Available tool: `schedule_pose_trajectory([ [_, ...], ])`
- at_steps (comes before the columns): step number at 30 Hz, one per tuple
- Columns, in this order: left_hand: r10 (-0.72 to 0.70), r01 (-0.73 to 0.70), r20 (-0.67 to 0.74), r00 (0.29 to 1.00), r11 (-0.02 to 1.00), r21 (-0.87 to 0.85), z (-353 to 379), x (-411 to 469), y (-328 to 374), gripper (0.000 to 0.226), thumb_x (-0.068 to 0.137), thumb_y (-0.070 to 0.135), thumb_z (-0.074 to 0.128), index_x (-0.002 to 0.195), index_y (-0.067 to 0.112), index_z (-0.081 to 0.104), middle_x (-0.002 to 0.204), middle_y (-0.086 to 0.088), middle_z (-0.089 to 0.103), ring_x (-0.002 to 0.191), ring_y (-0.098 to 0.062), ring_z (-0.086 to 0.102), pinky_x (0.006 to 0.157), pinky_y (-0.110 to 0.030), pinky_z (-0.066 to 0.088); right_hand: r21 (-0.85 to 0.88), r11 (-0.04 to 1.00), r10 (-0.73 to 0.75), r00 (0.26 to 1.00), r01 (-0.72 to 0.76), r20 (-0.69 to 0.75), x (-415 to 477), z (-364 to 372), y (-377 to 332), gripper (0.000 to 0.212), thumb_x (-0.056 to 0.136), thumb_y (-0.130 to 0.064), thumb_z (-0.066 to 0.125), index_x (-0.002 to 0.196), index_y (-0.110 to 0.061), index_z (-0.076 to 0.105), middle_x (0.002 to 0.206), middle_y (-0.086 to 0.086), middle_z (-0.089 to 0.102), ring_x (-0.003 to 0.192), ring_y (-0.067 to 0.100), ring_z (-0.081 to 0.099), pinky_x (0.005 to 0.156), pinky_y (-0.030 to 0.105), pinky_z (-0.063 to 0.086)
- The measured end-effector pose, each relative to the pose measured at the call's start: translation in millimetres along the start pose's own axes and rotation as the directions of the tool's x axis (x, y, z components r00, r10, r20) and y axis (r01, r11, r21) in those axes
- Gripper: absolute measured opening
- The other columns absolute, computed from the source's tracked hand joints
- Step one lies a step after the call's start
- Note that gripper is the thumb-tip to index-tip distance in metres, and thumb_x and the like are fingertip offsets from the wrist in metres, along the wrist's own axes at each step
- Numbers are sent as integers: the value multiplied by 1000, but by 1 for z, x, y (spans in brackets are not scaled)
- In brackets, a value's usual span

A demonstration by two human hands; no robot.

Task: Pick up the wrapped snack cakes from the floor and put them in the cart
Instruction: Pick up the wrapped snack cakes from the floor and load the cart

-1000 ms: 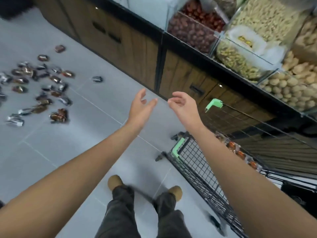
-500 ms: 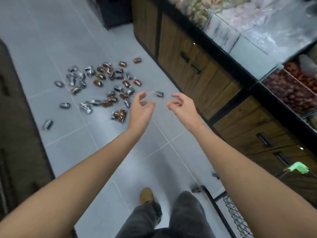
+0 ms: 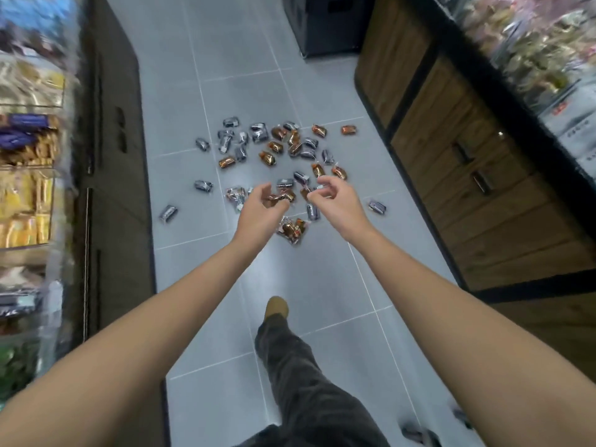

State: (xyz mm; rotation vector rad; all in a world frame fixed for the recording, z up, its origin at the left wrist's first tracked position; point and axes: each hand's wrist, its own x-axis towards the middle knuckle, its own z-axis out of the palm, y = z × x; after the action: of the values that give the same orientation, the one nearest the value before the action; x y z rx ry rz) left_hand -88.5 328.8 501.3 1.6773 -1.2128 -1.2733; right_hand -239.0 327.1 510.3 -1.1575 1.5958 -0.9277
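Snack cakes (image 3: 274,146) all down on the grey tiled floor (image 3: 225,69), none in either grip. Left grip (image 3: 263,209) released: fingers loosely curled, thumb raised, nothing inside, held in the air over the near edge of the scatter. Right grip (image 3: 335,204) just beside it, likewise slack and empty, fingers hooked inward toward the left one, a narrow gap between the two. Bare forearms stretched forward from the bottom corners. Between and just below the grips, a small clump of orange wrappers (image 3: 292,229). Beyond the fingertips, the main cluster, silver and orange wrappers mixed, many touching or overlapping. Strays well apart from it: one silver cake (image 3: 377,206) to the right near the wooden drawer cabinet (image 3: 483,195), two more silver ones (image 3: 168,213) off to the left near the dark cabinet (image 3: 119,188). Under the arms, one tan shoe (image 3: 276,306) and a dark trouser leg (image 3: 309,382), stepping toward the cakes. Along the left edge, blurred shelves of packaged goods (image 3: 25,156); at the upper right, clear bins (image 3: 532,59) above the drawers, contents too blurred to tell. At the far end of the aisle, a dark box (image 3: 322,24) standing on the floor.
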Motion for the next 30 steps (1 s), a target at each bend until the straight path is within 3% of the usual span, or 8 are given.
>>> schedule_pose_trajectory([
  [4,-64,62,38,997,996,69,-23,68,-1,54,85,20,65,134,11,45,134,-4,50,120,-20,50,106,-37,38,4,998,60,998,-60,27,65,33,-10,36,87,-12,64,122,-9,54,96,6,64,83,11,58,74,18,45],
  [11,-106,94,91,990,988,125,-38,164,2,56,85,20,65,136,12,43,132,-2,50,115,-17,51,104,-33,39,1,991,136,991,-136,-19,152,64,-12,29,86,-11,64,114,-12,58,79,-3,59,71,7,55,65,17,43],
  [15,-114,87,158,981,982,170,-34,199,0,52,86,14,62,134,11,43,113,5,50,100,-13,50,90,-24,39,5,981,195,978,-196,-69,182,68,-1,32,86,-12,64,118,-11,57,81,-2,58,69,7,54,64,17,44],
  [18,-153,104,224,963,971,213,-24,231,-10,53,87,14,60,136,14,42,114,8,49,87,-2,51,78,-20,40,37,965,262,959,-260,-110,205,67,17,28,85,-9,62,112,-11,58,76,-4,55,66,4,51,65,15,41],
  [21,-205,120,298,933,953,280,-9,266,-25,54,89,18,58,139,15,38,131,2,47,105,-12,51,85,-22,36,63,940,341,926,-335,-162,229,67,39,29,84,-7,61,112,-14,57,70,-5,53,62,3,51,57,6,40],
  [24,-277,155,363,890,931,331,7,306,-49,55,90,17,58,141,14,36,140,-4,43,123,-21,46,93,-25,36,99,908,420,881,-408,-220,254,74,67,30,85,-6,60,115,-11,57,69,-4,54,65,7,53,62,12,41],
  [27,-342,182,397,852,903,388,25,349,-82,55,90,15,57,141,15,37,138,-3,44,119,-18,46,93,-24,35,136,869,495,830,-476,-256,280,91,101,29,87,-8,59,116,-11,57,71,-6,53,65,8,51,63,16,41],
  [30,-397,222,426,813,888,403,50,389,-126,50,89,16,58,135,21,41,116,9,48,101,-10,46,84,-21,37,144,847,531,804,-511,-269,309,110,146,29,86,-8,59,115,-13,57,77,-6,55,64,3,51,57,8,39],
])
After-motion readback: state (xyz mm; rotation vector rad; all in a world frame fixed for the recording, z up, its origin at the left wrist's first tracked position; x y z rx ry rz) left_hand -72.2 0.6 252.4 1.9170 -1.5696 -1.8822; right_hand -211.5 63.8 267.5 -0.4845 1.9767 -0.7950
